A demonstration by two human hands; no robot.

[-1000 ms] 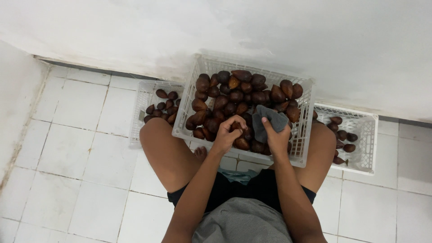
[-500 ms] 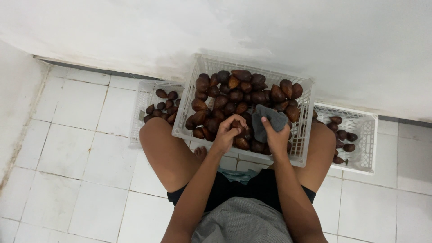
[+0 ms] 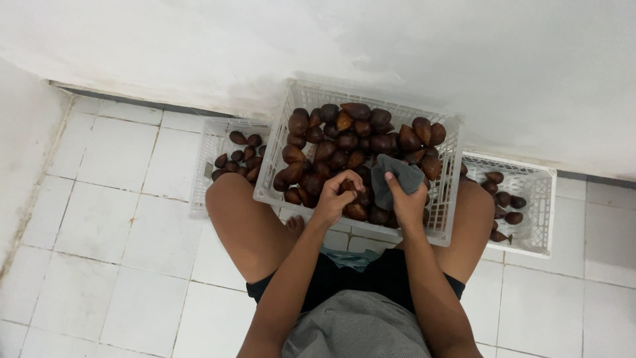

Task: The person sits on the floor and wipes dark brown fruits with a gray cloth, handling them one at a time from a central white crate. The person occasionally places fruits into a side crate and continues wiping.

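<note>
head view: left hand pinches one brown fruit over the middle crate; right hand clamps a grey cloth just right of it.

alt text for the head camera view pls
Seen from above, a seated person's left hand grips a brown scaly fruit while the right hand holds a grey cloth over a full white crate. Two smaller crates of fruit flank it on white tiles.
</note>
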